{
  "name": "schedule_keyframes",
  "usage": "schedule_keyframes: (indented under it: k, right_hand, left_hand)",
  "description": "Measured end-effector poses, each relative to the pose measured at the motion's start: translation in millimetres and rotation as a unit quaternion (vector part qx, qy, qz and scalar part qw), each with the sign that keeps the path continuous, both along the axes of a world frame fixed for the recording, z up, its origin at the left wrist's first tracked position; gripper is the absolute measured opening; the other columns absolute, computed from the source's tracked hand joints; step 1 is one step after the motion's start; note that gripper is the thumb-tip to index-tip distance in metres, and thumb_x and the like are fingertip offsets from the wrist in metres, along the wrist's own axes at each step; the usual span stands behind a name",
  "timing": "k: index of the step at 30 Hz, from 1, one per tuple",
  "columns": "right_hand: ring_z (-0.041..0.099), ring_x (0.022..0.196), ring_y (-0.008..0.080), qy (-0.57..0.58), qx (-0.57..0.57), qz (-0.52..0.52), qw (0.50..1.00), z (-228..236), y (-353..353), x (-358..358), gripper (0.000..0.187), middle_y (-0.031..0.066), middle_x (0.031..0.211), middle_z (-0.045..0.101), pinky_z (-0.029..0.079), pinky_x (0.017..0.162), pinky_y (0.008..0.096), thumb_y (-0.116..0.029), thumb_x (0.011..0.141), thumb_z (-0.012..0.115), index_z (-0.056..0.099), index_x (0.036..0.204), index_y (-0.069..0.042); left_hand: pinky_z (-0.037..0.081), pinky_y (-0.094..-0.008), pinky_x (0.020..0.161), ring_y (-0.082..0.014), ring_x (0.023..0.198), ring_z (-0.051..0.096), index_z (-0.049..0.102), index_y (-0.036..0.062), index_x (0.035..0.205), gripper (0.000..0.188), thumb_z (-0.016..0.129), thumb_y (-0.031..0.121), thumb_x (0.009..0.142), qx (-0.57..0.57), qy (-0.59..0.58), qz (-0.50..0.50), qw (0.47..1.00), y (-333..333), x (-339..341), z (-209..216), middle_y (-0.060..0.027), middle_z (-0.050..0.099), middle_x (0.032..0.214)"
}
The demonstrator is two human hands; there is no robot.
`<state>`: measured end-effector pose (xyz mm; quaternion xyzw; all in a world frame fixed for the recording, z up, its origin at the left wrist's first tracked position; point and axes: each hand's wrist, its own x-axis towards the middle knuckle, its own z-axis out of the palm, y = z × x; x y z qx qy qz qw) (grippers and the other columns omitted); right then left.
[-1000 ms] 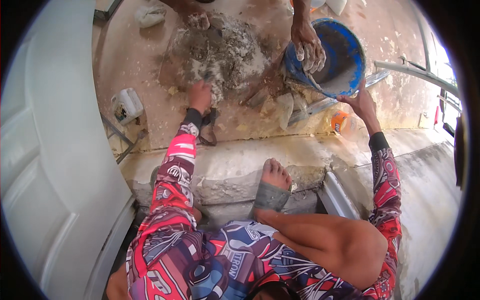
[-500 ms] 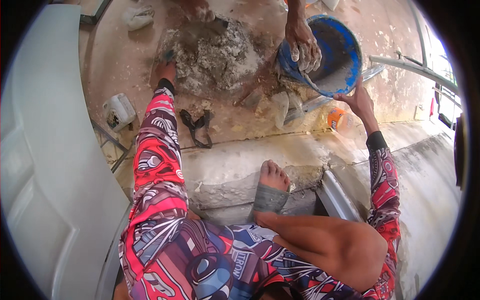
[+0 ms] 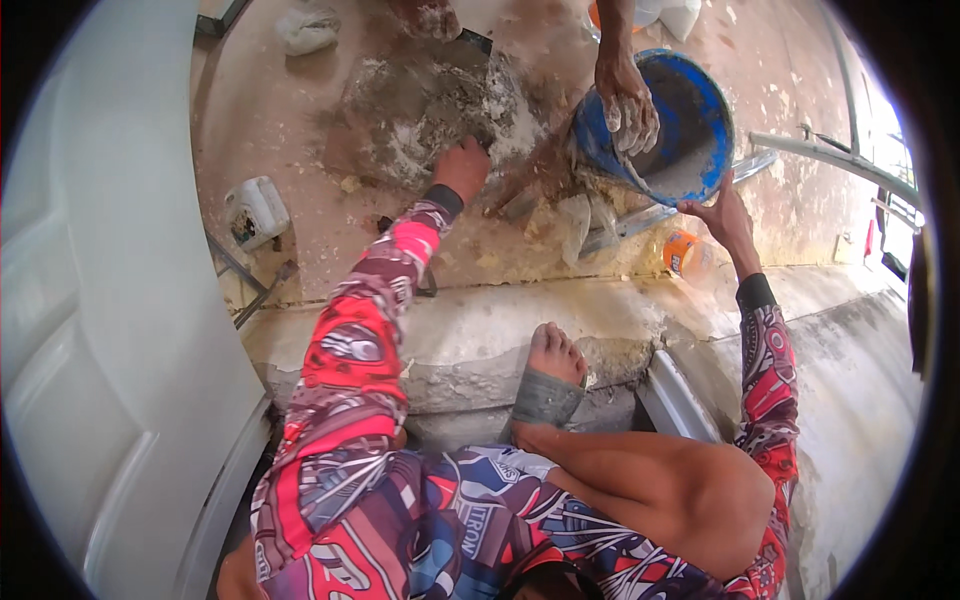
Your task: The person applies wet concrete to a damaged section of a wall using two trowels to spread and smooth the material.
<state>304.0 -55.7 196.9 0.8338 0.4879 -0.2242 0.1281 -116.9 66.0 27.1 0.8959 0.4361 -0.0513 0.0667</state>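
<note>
My left hand (image 3: 463,170) is closed at the near edge of a patch of grey mortar mix (image 3: 430,115) with white powder around it. Whatever it grips, if anything, is hidden by the fist. At right, a tilted blue bucket (image 3: 718,125) has its mouth toward me and grey residue inside. My right hand (image 3: 728,215) grips its lower rim, thumb and fingers around the edge. Another person's dusty hand (image 3: 625,105) rests at the bucket's left rim. A second dusty hand (image 3: 438,20) of that person is beyond the mix, beside a dark flat piece (image 3: 474,41).
A white plastic jug (image 3: 256,212) lies at left, near a pale door panel (image 3: 100,300). An orange-labelled bottle (image 3: 690,254) and a metal bar (image 3: 640,225) lie below the bucket. My bare foot (image 3: 555,355) is on the concrete ledge (image 3: 460,315). A white bag (image 3: 307,30) lies far left.
My left hand has swept right across the mix, from its left side to its near right edge. White powder there now looks smeared and darker. My right hand still holds the bucket.
</note>
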Motion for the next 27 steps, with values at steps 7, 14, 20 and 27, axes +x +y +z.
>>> schedule_keyframes:
  k: [7,14,20,27]
  right_hand:
    - [0.060,0.117,0.0420,0.014,0.022,-0.007,1.000,8.6,-3.3,4.0,0.133,0.0318,0.125,0.059,0.048,0.095,0.0497,-0.066,0.064,0.081,0.016,0.149,0.013]
    - [0.061,0.116,0.0415,0.003,0.021,-0.001,1.000,4.7,-6.5,7.3,0.134,0.0326,0.124,0.060,0.048,0.093,0.0515,-0.068,0.063,0.080,0.018,0.149,0.013]
    - [0.062,0.114,0.0408,0.005,0.020,0.011,1.000,1.9,-5.5,9.2,0.136,0.0299,0.121,0.062,0.049,0.091,0.0528,-0.070,0.062,0.079,0.017,0.149,0.013]
    - [0.062,0.114,0.0412,-0.005,0.018,0.010,1.000,-2.2,-8.1,13.1,0.134,0.0297,0.121,0.062,0.049,0.090,0.0513,-0.068,0.063,0.080,0.016,0.149,0.014]
  left_hand:
    - [0.058,-0.0450,0.061,-0.0330,0.075,0.070,0.068,0.0030,0.082,0.013,0.060,0.013,0.083,-0.048,-0.046,0.027,0.997,-19.3,10.8,2.0,-0.0144,0.061,0.094]
    - [0.054,-0.0449,0.070,-0.0394,0.079,0.066,0.066,0.0030,0.080,0.013,0.060,0.014,0.083,-0.071,-0.145,0.125,0.979,8.4,-0.9,15.1,-0.0175,0.066,0.085]
    - [0.046,-0.0397,0.069,-0.0269,0.077,0.062,0.064,0.0023,0.087,0.021,0.064,0.022,0.091,-0.226,-0.406,0.434,0.772,-40.9,-85.5,-20.1,-0.0129,0.062,0.076]
    - [0.048,-0.0347,0.073,-0.0203,0.078,0.059,0.065,0.0005,0.101,0.019,0.067,0.016,0.091,-0.307,-0.560,0.640,0.427,-35.4,-177.9,-95.5,-0.0062,0.066,0.094]
